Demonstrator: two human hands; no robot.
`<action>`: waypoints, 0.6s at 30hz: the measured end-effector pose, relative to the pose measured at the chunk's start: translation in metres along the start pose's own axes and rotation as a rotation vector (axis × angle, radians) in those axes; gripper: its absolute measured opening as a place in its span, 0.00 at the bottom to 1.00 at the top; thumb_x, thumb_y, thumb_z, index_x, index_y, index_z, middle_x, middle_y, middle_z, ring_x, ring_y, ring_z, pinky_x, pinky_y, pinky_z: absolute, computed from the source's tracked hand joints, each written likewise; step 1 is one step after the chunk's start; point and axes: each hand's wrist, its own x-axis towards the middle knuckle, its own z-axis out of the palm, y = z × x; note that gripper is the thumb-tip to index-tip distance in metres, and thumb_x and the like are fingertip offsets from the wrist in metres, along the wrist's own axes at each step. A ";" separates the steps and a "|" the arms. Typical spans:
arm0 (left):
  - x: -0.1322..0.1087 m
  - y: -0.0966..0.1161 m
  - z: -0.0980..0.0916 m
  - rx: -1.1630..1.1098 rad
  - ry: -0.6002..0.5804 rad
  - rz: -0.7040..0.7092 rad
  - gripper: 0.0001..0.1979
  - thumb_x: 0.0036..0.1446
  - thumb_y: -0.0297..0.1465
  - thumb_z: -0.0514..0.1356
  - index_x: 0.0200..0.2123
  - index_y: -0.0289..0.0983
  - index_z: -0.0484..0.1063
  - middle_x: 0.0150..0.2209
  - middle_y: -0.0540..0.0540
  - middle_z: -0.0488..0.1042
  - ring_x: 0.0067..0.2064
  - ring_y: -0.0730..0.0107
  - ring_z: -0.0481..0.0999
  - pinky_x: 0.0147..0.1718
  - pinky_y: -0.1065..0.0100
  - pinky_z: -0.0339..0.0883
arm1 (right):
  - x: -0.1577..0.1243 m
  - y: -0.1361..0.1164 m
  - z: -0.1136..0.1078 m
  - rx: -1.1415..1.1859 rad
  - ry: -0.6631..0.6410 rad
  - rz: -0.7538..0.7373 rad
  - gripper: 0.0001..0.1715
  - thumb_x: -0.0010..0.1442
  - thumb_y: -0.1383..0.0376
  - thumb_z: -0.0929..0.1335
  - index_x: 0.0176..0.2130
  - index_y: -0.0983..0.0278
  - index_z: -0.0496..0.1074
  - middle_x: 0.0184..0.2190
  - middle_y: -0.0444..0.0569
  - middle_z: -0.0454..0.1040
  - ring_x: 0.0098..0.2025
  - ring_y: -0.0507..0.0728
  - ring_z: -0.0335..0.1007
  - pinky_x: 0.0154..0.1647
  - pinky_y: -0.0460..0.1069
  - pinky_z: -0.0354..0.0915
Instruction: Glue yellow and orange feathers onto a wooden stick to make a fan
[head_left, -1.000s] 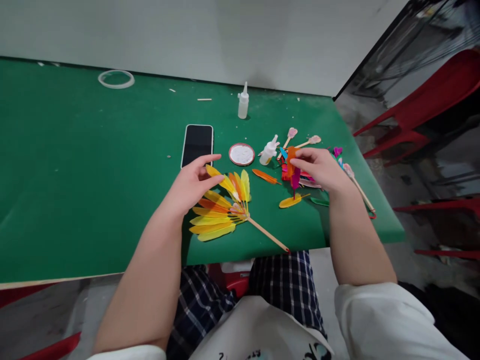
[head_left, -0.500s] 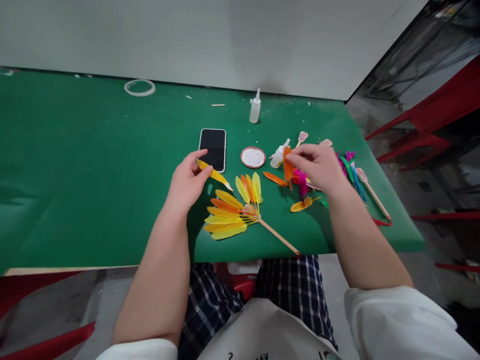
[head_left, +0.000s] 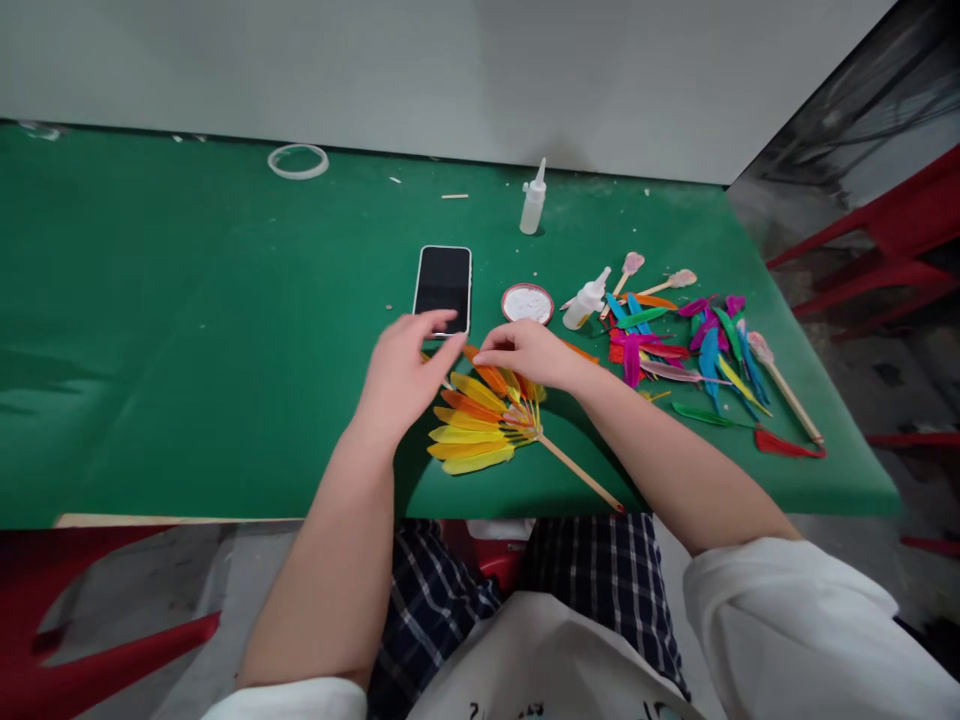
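Observation:
My left hand [head_left: 401, 375] is beside the phone, its thumb and forefinger apart at the tips. A yellow feather, mostly hidden, is tucked in that hand; only a sliver and its pale quill end show by the thumb. My right hand [head_left: 529, 352] pinches an orange feather [head_left: 491, 378] over the top of a feather fan [head_left: 476, 436]. The fan lies flat, with yellow and orange feathers spread round a wooden stick [head_left: 581, 472]. My right hand covers part of its upper feathers.
A phone [head_left: 442, 280], a red-rimmed dish of white paste [head_left: 527, 303] and a tipped glue bottle [head_left: 587, 302] lie beyond the fan. Another glue bottle [head_left: 532, 205] stands farther back. Loose coloured feathers [head_left: 652, 350] and handled sticks [head_left: 791, 395] are at right. A tape ring [head_left: 298, 162] lies far left.
My right hand has moved left from the loose feathers to the fan, carrying the orange feather. My left hand has shifted slightly, and its yellow feather is now mostly hidden. The view has turned a little.

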 end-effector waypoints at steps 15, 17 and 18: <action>0.000 0.006 0.019 -0.410 -0.251 -0.170 0.22 0.46 0.34 0.62 0.47 0.40 0.68 0.23 0.52 0.69 0.23 0.74 0.67 0.23 0.72 0.60 | -0.003 -0.005 0.008 0.009 0.167 0.001 0.15 0.54 0.57 0.64 0.27 0.65 0.73 0.22 0.44 0.70 0.24 0.49 0.61 0.27 0.46 0.54; 0.000 0.009 0.017 -0.464 -0.250 -0.174 0.23 0.46 0.34 0.62 0.47 0.40 0.68 0.23 0.52 0.69 0.24 0.75 0.67 0.23 0.72 0.61 | -0.011 -0.017 0.004 -0.027 0.195 0.009 0.17 0.56 0.56 0.63 0.27 0.64 0.73 0.23 0.45 0.71 0.26 0.50 0.62 0.28 0.47 0.55; -0.001 0.010 0.016 -0.479 -0.246 -0.176 0.23 0.45 0.34 0.62 0.47 0.40 0.68 0.23 0.52 0.69 0.24 0.75 0.67 0.23 0.72 0.62 | -0.020 -0.024 0.001 -0.049 0.213 0.009 0.17 0.56 0.56 0.62 0.28 0.63 0.74 0.24 0.46 0.72 0.27 0.51 0.64 0.29 0.47 0.56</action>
